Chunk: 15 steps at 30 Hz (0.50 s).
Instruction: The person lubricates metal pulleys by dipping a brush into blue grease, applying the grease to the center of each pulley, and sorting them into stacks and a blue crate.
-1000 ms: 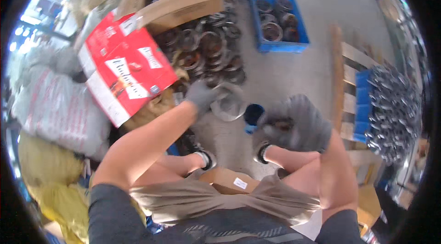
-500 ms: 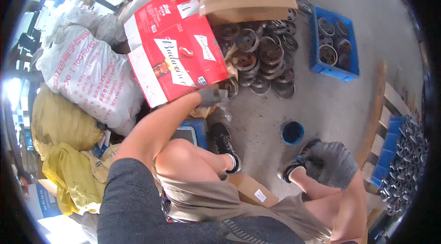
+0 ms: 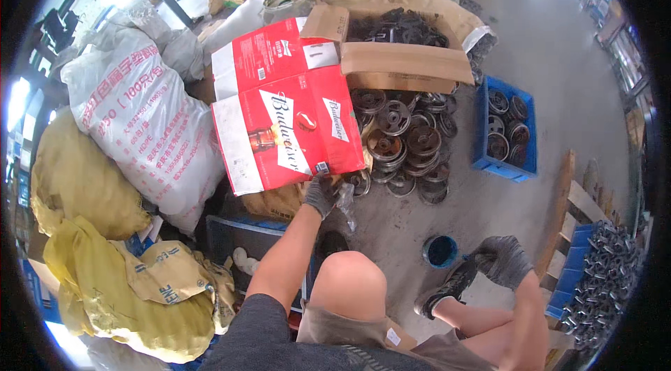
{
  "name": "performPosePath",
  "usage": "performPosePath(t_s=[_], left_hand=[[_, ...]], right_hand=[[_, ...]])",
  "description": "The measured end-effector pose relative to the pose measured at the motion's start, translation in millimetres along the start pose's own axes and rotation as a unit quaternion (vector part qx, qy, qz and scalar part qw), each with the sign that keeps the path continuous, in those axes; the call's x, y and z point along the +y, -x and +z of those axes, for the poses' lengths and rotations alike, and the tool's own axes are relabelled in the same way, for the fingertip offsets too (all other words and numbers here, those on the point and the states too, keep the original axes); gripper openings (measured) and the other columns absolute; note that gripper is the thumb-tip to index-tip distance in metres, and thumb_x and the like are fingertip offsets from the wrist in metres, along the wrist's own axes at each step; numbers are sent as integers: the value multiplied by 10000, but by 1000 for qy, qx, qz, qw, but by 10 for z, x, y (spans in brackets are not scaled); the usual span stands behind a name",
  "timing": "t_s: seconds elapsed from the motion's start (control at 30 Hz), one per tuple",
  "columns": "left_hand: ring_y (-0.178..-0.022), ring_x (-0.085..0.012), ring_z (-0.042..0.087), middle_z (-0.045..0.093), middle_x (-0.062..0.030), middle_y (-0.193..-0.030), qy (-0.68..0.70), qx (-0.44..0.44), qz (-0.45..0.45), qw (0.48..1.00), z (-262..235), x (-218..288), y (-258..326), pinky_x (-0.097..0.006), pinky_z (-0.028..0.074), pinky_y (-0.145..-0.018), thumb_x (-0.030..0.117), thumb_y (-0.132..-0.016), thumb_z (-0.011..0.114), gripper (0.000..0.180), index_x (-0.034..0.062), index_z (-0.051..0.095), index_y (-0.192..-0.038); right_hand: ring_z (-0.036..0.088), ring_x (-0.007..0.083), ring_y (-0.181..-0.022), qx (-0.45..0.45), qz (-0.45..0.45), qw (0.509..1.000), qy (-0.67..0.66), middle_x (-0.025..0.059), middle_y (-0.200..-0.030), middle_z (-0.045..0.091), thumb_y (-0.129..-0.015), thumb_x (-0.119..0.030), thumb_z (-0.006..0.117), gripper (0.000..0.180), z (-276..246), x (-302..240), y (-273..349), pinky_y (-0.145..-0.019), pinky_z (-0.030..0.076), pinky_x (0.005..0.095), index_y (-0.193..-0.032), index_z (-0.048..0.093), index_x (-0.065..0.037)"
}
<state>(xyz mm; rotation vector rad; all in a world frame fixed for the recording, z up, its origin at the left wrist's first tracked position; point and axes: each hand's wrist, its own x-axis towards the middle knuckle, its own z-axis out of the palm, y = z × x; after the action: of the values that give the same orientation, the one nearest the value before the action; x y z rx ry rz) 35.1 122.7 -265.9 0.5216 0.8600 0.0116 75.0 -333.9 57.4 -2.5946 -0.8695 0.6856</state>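
Both hands wore grey knit gloves; our left hand [image 3: 320, 194] reached forward and was closed on a crumpled clear plastic bag [image 3: 346, 202], right at the lower edge of the red-and-white printed cardboard carton [image 3: 286, 126]; our right hand [image 3: 504, 261] hung by the right knee, fingers loosely curled, holding nothing we could see; a small round blue tub [image 3: 439, 251] stood on the grey concrete floor [image 3: 559, 77] just left of it; rusty cast-metal pulley wheels [image 3: 402, 140] lay heaped beyond the bag; a blue plastic crate [image 3: 507, 168] of more wheels stood to their right; a white woven sack [image 3: 150, 119] leaned left of the carton.
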Motion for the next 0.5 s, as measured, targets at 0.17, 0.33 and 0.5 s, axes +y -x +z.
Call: performPosePath(t_s=[0.17, 0.33, 0.5], left_hand=[[-873, -188, 659, 699, -27, -965, 239, -158, 98, 953, -83, 246, 283, -360, 549, -726, 323, -879, 698, 188, 164, 647, -965], [-504, -147, 512, 585, -7, -668, 154, 2, 217, 964, 582, 564, 1468, -278, 419, -498, 407, -888, 689, 284, 135, 607, -870], [-479, -110, 465, 579, 10, -638, 119, -196, 305, 924, 708, 1034, 2478, -258, 354, -466, 298, -917, 680, 196, 117, 620, -960]], right_hand=[[626, 180, -618, -7, -16, 999, -37, 151, -724, 685, -777, -79, 701, 108, 171, -26, -135, -609, 524, 332, -849, 702, 1], [622, 137, -622, 15, -21, 999, -34, 124, -726, 698, -786, -25, 683, 77, 200, 66, -56, -609, 525, 305, -851, 711, 6], [656, 388, -795, -12, 11, 999, -33, 186, -848, 689, -760, -265, 715, 249, 77, 6, 27, -720, 532, 423, -919, 715, -73]])
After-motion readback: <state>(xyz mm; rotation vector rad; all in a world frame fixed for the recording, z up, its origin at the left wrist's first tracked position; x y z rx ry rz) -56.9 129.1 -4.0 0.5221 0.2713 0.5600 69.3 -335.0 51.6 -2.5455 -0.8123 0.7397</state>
